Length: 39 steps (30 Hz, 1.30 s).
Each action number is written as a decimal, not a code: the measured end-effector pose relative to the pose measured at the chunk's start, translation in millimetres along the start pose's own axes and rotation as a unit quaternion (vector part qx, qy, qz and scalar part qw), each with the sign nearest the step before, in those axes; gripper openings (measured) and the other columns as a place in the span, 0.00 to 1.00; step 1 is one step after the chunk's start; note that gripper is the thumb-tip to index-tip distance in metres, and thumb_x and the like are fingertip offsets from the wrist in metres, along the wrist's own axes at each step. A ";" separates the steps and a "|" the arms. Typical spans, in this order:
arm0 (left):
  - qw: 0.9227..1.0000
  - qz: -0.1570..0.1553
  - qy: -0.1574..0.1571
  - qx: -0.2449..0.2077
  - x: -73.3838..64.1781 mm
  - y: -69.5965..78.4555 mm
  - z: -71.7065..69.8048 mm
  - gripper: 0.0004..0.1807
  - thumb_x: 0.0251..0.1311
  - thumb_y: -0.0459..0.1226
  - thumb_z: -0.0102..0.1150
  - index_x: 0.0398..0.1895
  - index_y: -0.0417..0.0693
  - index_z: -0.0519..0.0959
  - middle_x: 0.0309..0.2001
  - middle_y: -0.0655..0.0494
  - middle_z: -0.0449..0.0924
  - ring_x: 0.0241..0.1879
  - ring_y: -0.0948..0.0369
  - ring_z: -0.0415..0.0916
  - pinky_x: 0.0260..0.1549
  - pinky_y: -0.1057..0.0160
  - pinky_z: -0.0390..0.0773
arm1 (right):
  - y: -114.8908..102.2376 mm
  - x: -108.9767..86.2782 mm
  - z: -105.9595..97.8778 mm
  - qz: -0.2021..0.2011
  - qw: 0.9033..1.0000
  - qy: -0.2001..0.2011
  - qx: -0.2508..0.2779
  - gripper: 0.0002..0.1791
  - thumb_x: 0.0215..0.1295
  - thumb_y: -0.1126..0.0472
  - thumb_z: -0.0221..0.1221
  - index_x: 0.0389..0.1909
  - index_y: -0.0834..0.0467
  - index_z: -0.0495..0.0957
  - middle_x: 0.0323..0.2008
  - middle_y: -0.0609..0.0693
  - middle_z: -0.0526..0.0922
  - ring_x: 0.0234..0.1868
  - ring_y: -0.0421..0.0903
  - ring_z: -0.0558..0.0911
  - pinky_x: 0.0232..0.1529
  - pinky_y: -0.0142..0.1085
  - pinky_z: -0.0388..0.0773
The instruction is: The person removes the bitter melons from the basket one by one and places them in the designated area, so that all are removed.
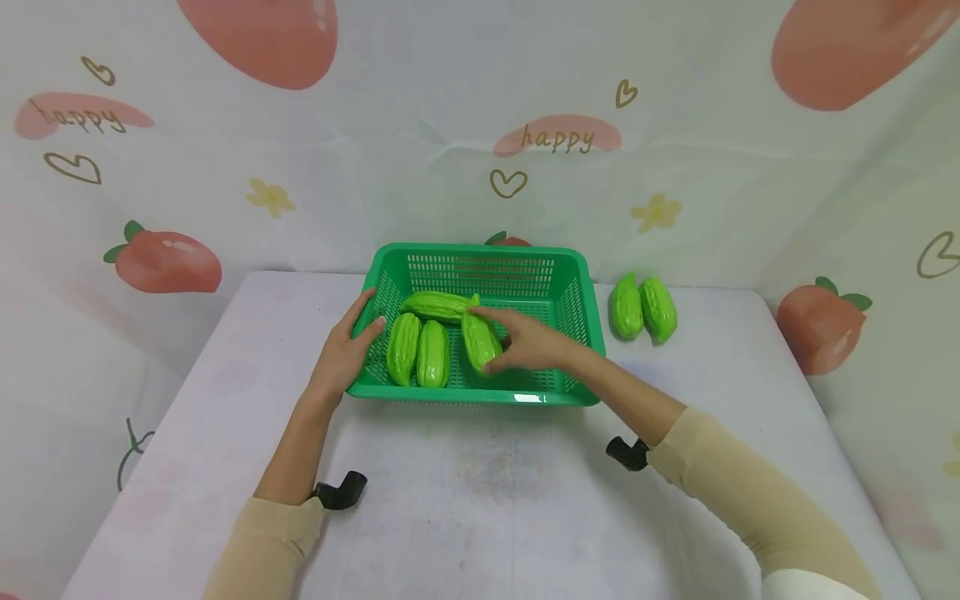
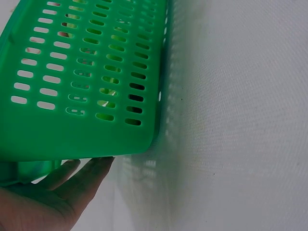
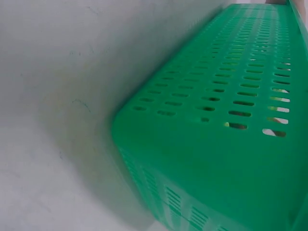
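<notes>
A green plastic basket (image 1: 480, 398) stands on the table with several light-green, ridged bitter melons inside. My left hand (image 1: 341, 360) holds the basket's left rim, thumb over the inner side; in the left wrist view its fingers (image 2: 89, 180) lie against the outer wall. Reaching over the front right of the basket, my right hand (image 1: 528, 340) grips one bitter melon (image 1: 480, 340) lengthwise, fingers at its far end and thumb at the near end. Two bitter melons (image 1: 417, 354) lie side by side at the left, and another melon (image 1: 435, 306) lies crosswise behind them.
Two more bitter melons (image 1: 643, 308) rest on the white-covered table (image 1: 480, 508) just right of the basket. A printed cloth (image 1: 420, 158) hangs behind the table. Black wrist devices (image 1: 341, 490) sit at both cuffs. The perforated basket wall (image 3: 207, 144) fills much of the right wrist view.
</notes>
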<state>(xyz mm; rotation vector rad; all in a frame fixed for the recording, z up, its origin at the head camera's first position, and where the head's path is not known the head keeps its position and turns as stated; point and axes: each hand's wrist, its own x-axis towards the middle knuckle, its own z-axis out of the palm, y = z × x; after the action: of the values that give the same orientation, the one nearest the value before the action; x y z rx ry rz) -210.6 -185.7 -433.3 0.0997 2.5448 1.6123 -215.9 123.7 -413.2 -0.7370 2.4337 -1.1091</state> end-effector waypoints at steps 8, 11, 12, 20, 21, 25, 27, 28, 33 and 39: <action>1.000 0.000 -0.002 -0.001 1.0 -0.6 -0.2 0.35 0.73 0.54 0.47 0.79 0.74 0.47 0.79 0.54 0.43 0.77 0.47 0.41 0.68 0.34 0.48 | 2.3 -9.9 -7.9 -0.013 0.999 0.026 0.025 0.52 0.55 0.61 0.73 0.78 0.50 0.54 0.74 0.56 0.58 0.67 0.53 0.69 0.54 0.41 0.78; 1.000 0.000 -0.002 -0.002 1.2 -1.2 -0.3 0.35 0.74 0.54 0.47 0.79 0.74 0.46 0.79 0.54 0.43 0.77 0.47 0.41 0.68 0.33 0.47 | 2.1 -15.6 -12.4 -0.002 0.999 0.036 0.030 0.52 0.55 0.59 0.73 0.78 0.45 0.55 0.71 0.56 0.60 0.60 0.56 0.76 0.50 0.42 0.80; 1.000 -0.001 -0.001 -0.001 1.1 -1.5 -0.3 0.35 0.74 0.54 0.47 0.79 0.74 0.46 0.79 0.54 0.43 0.77 0.47 0.41 0.68 0.33 0.48 | 1.8 -17.5 -14.0 0.003 0.999 0.040 0.032 0.52 0.55 0.59 0.73 0.78 0.42 0.55 0.70 0.56 0.61 0.58 0.57 0.78 0.49 0.42 0.80; 1.000 -0.003 0.004 0.003 0.6 0.2 0.0 0.35 0.73 0.55 0.47 0.79 0.76 0.48 0.79 0.55 0.44 0.77 0.48 0.42 0.68 0.34 0.47 | 6.6 -29.7 -26.2 0.004 0.997 0.072 0.034 0.53 0.55 0.60 0.74 0.78 0.39 0.55 0.73 0.55 0.58 0.55 0.58 0.80 0.49 0.44 0.80; 1.000 -0.002 0.005 0.001 0.4 0.4 0.0 0.35 0.73 0.55 0.47 0.79 0.75 0.48 0.79 0.55 0.45 0.77 0.48 0.42 0.68 0.34 0.48 | 7.5 -31.1 -27.6 0.002 0.997 0.074 0.034 0.53 0.55 0.60 0.73 0.78 0.39 0.55 0.73 0.55 0.58 0.55 0.57 0.80 0.49 0.44 0.80; 1.000 0.000 0.004 -0.003 0.2 0.7 0.2 0.35 0.73 0.54 0.48 0.79 0.75 0.48 0.79 0.55 0.45 0.77 0.48 0.42 0.69 0.35 0.48 | 10.6 -37.2 -33.8 -0.003 0.996 0.078 0.035 0.53 0.56 0.61 0.73 0.78 0.40 0.54 0.74 0.54 0.57 0.55 0.57 0.80 0.48 0.44 0.81; 1.000 0.000 0.003 -0.004 0.4 0.4 0.3 0.35 0.74 0.53 0.48 0.79 0.74 0.48 0.79 0.55 0.45 0.77 0.48 0.42 0.68 0.34 0.48 | 12.7 -39.6 -37.4 -0.006 0.996 0.079 0.035 0.53 0.56 0.61 0.73 0.78 0.42 0.54 0.75 0.55 0.56 0.54 0.58 0.80 0.48 0.45 0.81; 1.000 0.000 0.003 -0.004 0.6 0.5 0.3 0.35 0.74 0.53 0.47 0.79 0.74 0.47 0.79 0.55 0.44 0.77 0.48 0.42 0.68 0.34 0.47 | 14.1 -40.7 -38.8 -0.006 0.996 0.079 0.033 0.52 0.56 0.61 0.73 0.78 0.42 0.54 0.74 0.56 0.56 0.54 0.58 0.80 0.48 0.45 0.81; 1.000 0.002 0.003 -0.007 0.5 0.9 0.5 0.35 0.74 0.53 0.47 0.79 0.73 0.47 0.79 0.55 0.44 0.77 0.48 0.41 0.69 0.34 0.47 | 15.8 -47.1 -46.5 0.000 0.996 0.084 0.028 0.53 0.56 0.61 0.73 0.78 0.44 0.54 0.73 0.57 0.56 0.56 0.60 0.79 0.52 0.48 0.79; 1.000 -0.001 0.003 -0.005 -0.4 1.4 0.3 0.35 0.73 0.54 0.48 0.79 0.74 0.47 0.79 0.56 0.44 0.77 0.49 0.41 0.69 0.35 0.47 | 14.6 -57.2 -61.7 0.011 0.996 0.088 0.011 0.53 0.56 0.61 0.73 0.79 0.43 0.52 0.74 0.57 0.55 0.56 0.62 0.78 0.51 0.50 0.79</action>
<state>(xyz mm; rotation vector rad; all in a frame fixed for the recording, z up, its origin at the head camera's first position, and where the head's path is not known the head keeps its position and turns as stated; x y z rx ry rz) -210.2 -184.8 -432.1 0.0926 2.5397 1.6282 -206.9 201.8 -379.7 -0.6273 2.5624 -1.2374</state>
